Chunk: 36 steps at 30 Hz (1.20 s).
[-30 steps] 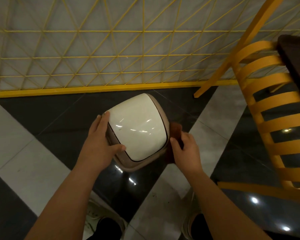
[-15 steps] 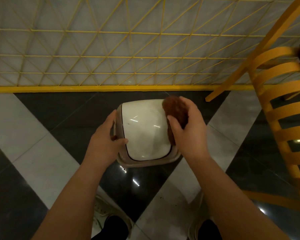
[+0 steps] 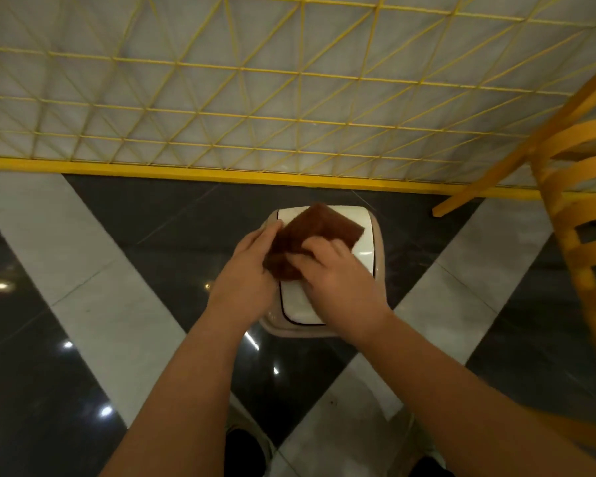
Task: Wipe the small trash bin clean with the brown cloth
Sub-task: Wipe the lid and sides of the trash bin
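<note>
- The small trash bin (image 3: 367,256) stands in the middle of the frame, on a floor (image 3: 93,304) of dark and light grey tiles.
- The bin has a glossy white lid and a beige rim around it; the lid faces up to the camera.
- The brown cloth (image 3: 315,232) lies spread over the upper left part of the lid, and one corner of it points to the right.
- The left hand (image 3: 246,273) is at the left edge of the bin. Its fingers are bent onto the left edge of the cloth and seem to grasp it there; the thumb side is hidden, so I cannot tell how firmly.
- The right hand (image 3: 338,280) is on the lower edge of the cloth, in the centre of the lid. Its fingers are curled and pinch the cloth.
- Both bare forearms come in from the bottom of the frame.
- Behind the bin, across the upper half of the frame, there is a yellow wire fence (image 3: 221,108) with a thick yellow bar at its bottom.
- At the right edge of the frame there is a yellow chair (image 3: 578,215) with curved slats, well apart from the bin.
- At the bottom edge two shoes (image 3: 245,445) are partly seen, below the bin.
</note>
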Each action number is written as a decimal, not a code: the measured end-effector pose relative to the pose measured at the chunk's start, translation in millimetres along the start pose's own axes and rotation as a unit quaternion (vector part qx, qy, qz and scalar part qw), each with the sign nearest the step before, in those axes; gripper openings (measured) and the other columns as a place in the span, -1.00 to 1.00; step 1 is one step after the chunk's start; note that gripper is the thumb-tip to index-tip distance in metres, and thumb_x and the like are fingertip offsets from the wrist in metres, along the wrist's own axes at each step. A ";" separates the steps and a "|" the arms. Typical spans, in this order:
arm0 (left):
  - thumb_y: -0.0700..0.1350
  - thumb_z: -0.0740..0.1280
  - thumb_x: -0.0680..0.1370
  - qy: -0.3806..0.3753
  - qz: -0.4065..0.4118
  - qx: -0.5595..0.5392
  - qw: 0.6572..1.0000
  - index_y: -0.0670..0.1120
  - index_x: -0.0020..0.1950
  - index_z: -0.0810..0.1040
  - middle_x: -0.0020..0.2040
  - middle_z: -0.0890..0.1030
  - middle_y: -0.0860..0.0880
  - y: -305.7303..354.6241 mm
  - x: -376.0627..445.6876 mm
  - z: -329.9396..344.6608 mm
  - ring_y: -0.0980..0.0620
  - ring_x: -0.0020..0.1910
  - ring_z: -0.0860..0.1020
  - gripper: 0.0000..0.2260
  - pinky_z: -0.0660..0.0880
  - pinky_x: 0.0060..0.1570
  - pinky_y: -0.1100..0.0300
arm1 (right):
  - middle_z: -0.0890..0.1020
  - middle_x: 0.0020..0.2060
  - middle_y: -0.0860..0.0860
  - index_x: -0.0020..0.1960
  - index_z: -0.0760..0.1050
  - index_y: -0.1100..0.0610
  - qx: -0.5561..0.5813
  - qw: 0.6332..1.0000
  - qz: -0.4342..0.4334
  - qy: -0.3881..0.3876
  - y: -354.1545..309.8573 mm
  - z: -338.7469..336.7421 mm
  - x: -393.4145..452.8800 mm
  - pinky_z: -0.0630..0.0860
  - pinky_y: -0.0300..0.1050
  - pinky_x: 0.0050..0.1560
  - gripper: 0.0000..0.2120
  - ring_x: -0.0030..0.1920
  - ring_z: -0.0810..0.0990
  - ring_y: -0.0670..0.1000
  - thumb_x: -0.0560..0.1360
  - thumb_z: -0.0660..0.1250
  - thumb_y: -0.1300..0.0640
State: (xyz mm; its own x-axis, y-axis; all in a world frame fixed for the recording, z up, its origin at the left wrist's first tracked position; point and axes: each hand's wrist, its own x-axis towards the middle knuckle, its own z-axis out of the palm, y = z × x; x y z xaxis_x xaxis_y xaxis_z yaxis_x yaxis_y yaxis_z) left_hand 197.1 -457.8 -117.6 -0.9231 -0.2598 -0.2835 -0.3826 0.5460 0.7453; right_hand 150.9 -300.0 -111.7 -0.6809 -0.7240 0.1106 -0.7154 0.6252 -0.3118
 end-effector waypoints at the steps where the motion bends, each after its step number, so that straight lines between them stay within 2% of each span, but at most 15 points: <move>1: -0.31 0.18 0.55 0.001 -0.007 0.004 1.000 0.22 0.52 0.21 0.49 0.25 0.07 0.9 0.8 -0.6 0.07 0.39 0.34 -0.37 0.22 0.23 0.30 | 0.52 0.14 0.06 0.23 0.53 0.06 0.007 1.000 -0.010 -0.013 -3.4 4.2 -9.0 0.56 -0.02 0.00 -0.53 0.03 0.50 0.07 0.33 0.50 0.20; 7: -0.31 0.12 0.53 -0.017 -0.027 0.024 0.999 0.29 0.53 0.11 0.54 0.16 0.11 5.6 -0.7 -0.7 0.02 0.46 0.26 -0.31 0.21 0.32 0.18 | 0.53 0.18 0.00 0.26 0.53 -0.02 -0.001 0.989 -0.013 -0.147 1.6 19.2 -74.8 0.54 -0.09 0.03 -0.58 0.11 0.53 0.06 0.42 0.44 0.17; 8: -0.31 0.12 0.53 -0.021 -0.028 0.017 0.999 0.29 0.53 0.10 0.55 0.15 0.11 5.6 -1.2 -0.9 0.02 0.46 0.25 -0.31 0.19 0.30 0.20 | 0.56 0.14 0.02 0.23 0.56 0.00 -0.003 0.991 0.003 -0.134 6.7 14.7 -82.8 0.55 -0.09 -0.02 -0.60 0.07 0.56 0.08 0.41 0.45 0.18; 10: -0.24 0.16 0.54 -0.026 -0.026 0.002 0.999 0.29 0.53 0.08 0.55 0.13 0.12 4.3 -1.5 -0.6 0.05 0.44 0.27 -0.33 0.20 0.29 0.20 | 0.60 0.06 0.06 0.16 0.61 0.04 0.010 0.997 0.055 -0.047 21.2 0.0 -90.7 0.55 -0.16 -0.08 -0.64 0.01 0.60 0.09 0.37 0.46 0.19; 13: -0.04 0.29 0.55 -0.032 -0.017 -0.015 0.999 0.32 0.52 0.04 0.53 0.11 0.17 2.9 -3.9 3.3 0.06 0.33 0.37 -0.34 0.33 0.30 0.10 | 0.50 0.15 0.04 0.25 0.54 0.02 0.051 0.979 0.164 0.110 47.5 -29.7 -73.0 0.37 -0.23 0.10 -0.61 0.12 0.48 0.02 0.42 0.35 0.16; 15: 0.09 0.35 0.51 -0.036 -0.015 0.001 0.999 0.35 0.51 -0.01 0.53 0.07 0.19 3.2 -4.3 6.0 -0.01 0.36 0.37 -0.30 0.39 0.31 -0.02 | 0.48 0.16 0.02 0.28 0.51 0.02 0.079 0.960 0.215 0.160 61.7 -42.0 -46.4 0.39 -0.19 0.16 -0.64 0.17 0.44 0.01 0.49 0.33 0.12; 19: 0.09 0.40 0.50 -0.022 -0.019 0.041 0.999 0.38 0.50 -0.02 0.55 0.02 0.15 3.9 0.0 9.3 -0.06 0.41 0.34 -0.25 0.37 0.29 -0.03 | 0.37 0.33 0.02 0.39 0.42 -0.01 0.132 0.957 0.249 0.068 62.8 -26.0 -8.7 0.23 -0.18 0.29 -0.57 0.33 0.29 0.01 0.53 0.33 0.00; 21: 0.06 0.41 0.50 -0.017 -0.017 0.048 0.999 0.38 0.50 -0.02 0.55 0.04 0.14 3.8 1.5 10.7 -0.04 0.41 0.33 -0.24 0.36 0.28 0.00 | 0.31 0.39 0.01 0.42 0.37 -0.03 0.179 0.945 0.260 0.085 56.5 -13.3 -15.3 0.20 -0.16 0.36 -0.55 0.39 0.25 -0.01 0.55 0.32 0.05; 25: 0.02 0.43 0.49 -0.009 -0.014 0.051 0.999 0.36 0.51 0.00 0.55 0.07 0.12 3.0 3.4 11.0 -0.03 0.42 0.30 -0.22 0.34 0.29 0.02 | 0.38 0.32 0.04 0.37 0.43 -0.02 0.153 0.946 0.242 0.149 44.4 5.1 -64.3 0.24 -0.23 0.33 -0.53 0.31 0.30 -0.07 0.50 0.34 0.24; 28: 0.02 0.43 0.49 -0.015 -0.029 0.055 0.998 0.39 0.50 0.00 0.55 0.06 0.12 3.2 5.5 10.7 -0.06 0.43 0.31 -0.22 0.33 0.34 -0.06 | 0.44 0.25 0.04 0.31 0.51 0.02 0.162 0.953 0.229 0.110 35.5 22.1 -109.6 0.33 -0.30 0.27 -0.52 0.24 0.35 -0.12 0.44 0.40 0.33; 30: 0.01 0.44 0.48 -0.020 -0.035 0.049 0.998 0.40 0.49 0.00 0.55 0.07 0.13 2.8 6.4 10.2 -0.07 0.41 0.33 -0.21 0.35 0.36 -0.11 | 0.48 0.19 -0.03 0.24 0.55 -0.02 0.196 0.951 0.225 0.085 35.4 29.4 -130.9 0.40 -0.30 0.24 -0.54 0.18 0.42 -0.14 0.42 0.42 0.36; 32: -0.01 0.45 0.48 -0.021 -0.036 0.042 0.998 0.42 0.48 0.02 0.56 0.07 0.12 2.2 5.9 9.9 -0.08 0.40 0.36 -0.21 0.36 0.36 -0.14 | 0.45 0.16 -0.18 0.18 0.54 -0.11 0.236 0.928 0.270 0.102 42.1 27.7 -134.5 0.40 -0.33 0.24 -0.54 0.16 0.44 -0.20 0.44 0.39 0.36; 33: -0.01 0.45 0.47 -0.019 -0.034 0.038 0.999 0.42 0.48 0.03 0.56 0.08 0.12 2.0 5.7 9.9 -0.07 0.40 0.36 -0.21 0.36 0.36 -0.14 | 0.44 0.14 -0.23 0.17 0.52 -0.16 0.261 0.903 0.319 0.123 47.7 22.9 -128.1 0.45 -0.26 0.22 -0.57 0.15 0.46 -0.21 0.48 0.36 0.32; 34: -0.02 0.46 0.47 -0.018 -0.030 0.034 0.999 0.42 0.47 0.04 0.55 0.09 0.11 1.5 5.4 10.0 -0.07 0.40 0.36 -0.21 0.36 0.35 -0.15 | 0.44 0.12 -0.24 0.15 0.50 -0.21 0.287 0.871 0.371 0.144 54.9 16.7 -117.1 0.50 -0.18 0.17 -0.62 0.12 0.48 -0.22 0.51 0.32 0.24; 36: -0.03 0.46 0.47 -0.019 -0.023 0.032 0.999 0.41 0.48 0.04 0.55 0.10 0.10 0.7 5.3 10.5 -0.08 0.42 0.33 -0.21 0.37 0.34 -0.17 | 0.45 0.07 -0.23 0.05 0.45 -0.31 0.337 0.817 0.441 0.156 71.5 1.4 -84.2 0.52 -0.16 0.11 -0.80 0.04 0.50 -0.26 0.54 0.26 0.02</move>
State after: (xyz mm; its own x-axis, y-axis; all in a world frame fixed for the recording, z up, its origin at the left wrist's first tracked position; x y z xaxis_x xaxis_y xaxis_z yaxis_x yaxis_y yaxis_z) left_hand 191.5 -450.4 -125.0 -0.9052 -0.2560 -0.3393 -0.4245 0.5849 0.6911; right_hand 157.3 -194.7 -144.7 -0.9670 0.0961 -0.2357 0.2523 0.4847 -0.8375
